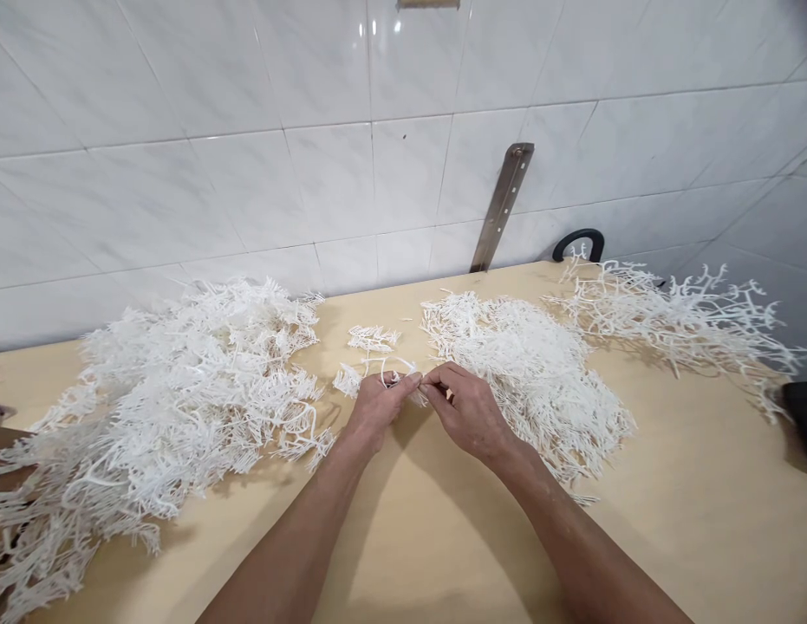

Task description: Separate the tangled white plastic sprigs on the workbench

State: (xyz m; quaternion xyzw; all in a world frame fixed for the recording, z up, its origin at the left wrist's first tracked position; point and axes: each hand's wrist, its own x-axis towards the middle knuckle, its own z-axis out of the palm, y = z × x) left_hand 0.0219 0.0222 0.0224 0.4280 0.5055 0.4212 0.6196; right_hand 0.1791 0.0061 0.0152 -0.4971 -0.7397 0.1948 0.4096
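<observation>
My left hand [380, 406] is closed on a white branched plastic sprue [391, 360], whose thin curved arms stick out above the fingers. My right hand [466, 409] meets it at the fingertips, thumb and forefinger pinched at the sprue's near end. What lies between those fingertips is too small to make out. Just behind the hands are small clusters of white plastic pieces [373, 338]. Beside my right hand spreads a pile of thin loose white pieces [526, 364]. A larger heap of white branched pieces [201, 399] covers the table left of my left hand.
Bare branching white sprues [669, 312] are tangled at the back right of the wooden table [702, 503]. A black curved handle [580, 243] and a metal bracket [504, 208] stand by the tiled wall [325, 182]. A black object [803, 416] sits at the right edge.
</observation>
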